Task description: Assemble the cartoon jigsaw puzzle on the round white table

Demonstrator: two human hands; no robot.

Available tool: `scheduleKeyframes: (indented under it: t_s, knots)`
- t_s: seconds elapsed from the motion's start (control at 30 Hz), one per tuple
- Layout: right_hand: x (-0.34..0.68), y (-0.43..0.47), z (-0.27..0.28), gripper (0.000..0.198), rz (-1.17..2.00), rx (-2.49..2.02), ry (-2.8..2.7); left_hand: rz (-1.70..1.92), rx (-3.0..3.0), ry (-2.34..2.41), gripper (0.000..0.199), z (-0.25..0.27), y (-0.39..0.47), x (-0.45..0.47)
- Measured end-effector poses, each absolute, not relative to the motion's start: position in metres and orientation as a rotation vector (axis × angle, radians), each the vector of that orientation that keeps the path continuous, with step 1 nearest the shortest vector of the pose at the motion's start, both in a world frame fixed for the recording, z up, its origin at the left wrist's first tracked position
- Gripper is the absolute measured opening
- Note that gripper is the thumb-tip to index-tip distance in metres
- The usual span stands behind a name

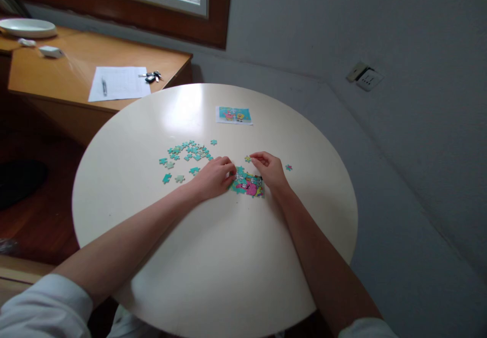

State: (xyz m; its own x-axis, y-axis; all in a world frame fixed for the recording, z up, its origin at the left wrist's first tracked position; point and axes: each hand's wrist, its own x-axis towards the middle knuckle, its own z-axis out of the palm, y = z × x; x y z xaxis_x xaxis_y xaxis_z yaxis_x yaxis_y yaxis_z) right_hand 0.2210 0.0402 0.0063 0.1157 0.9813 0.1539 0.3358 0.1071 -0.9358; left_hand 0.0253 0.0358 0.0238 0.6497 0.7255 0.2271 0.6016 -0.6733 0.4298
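Note:
A partly joined jigsaw puzzle (249,186), teal with a pink cartoon figure, lies on the round table between my hands. My right hand (269,169) pinches a small yellowish puzzle piece (248,159) just above the puzzle's far edge. At the left edge of the puzzle, my left hand (216,176) has its fingers curled together; whatever is between them is hidden. Loose teal puzzle pieces (192,150) are scattered beyond and to the left of that hand. One pink and teal piece (289,167) lies alone to the right of my right hand.
A picture card (234,115) with cartoon figures lies farther back on the round white table (213,262). Against the window wall stands a wooden desk (72,76) bearing a sheet of paper (119,81), keys (152,77) and a white round dish (28,27).

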Motion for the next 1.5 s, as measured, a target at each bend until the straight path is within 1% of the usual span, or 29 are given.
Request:
scheduleKeyframes:
  t_s: [0.13, 0.33, 0.87, 1.03, 1.23, 1.37, 1.5]
  knots:
    - [0.223, 0.042, 0.007, 0.019, 0.854, -1.4, -1.359, 0.579, 2.575, 1.009, 0.024, 0.024, 0.035, 0.024]
    - [0.223, 0.042, 0.005, 0.018, 0.832, -1.397, -1.35, 0.466, 2.582, 1.01, 0.03, 0.028, 0.031, 0.024]
    - [0.224, 0.038, 0.008, 0.018, 0.639, -1.442, -1.317, 0.411, 2.593, 1.011, 0.03, 0.031, 0.031, 0.025]
    - [0.225, 0.035, 0.01, 0.021, 0.506, -1.502, -1.459, 0.435, 2.601, 0.99, 0.03, 0.031, 0.032, 0.024]
    - [0.225, 0.032, 0.009, 0.03, 0.253, -1.626, -1.822, 0.451, 2.596, 0.98, 0.029, 0.03, 0.032, 0.023]
    - [0.223, 0.029, 0.008, 0.034, 0.207, -1.747, -1.976, 0.449, 2.595, 0.992, 0.028, 0.029, 0.031, 0.024]
    - [0.223, 0.028, 0.011, 0.032, 0.212, -1.789, -1.989, 0.448, 2.598, 1.0, 0.029, 0.029, 0.031, 0.024]
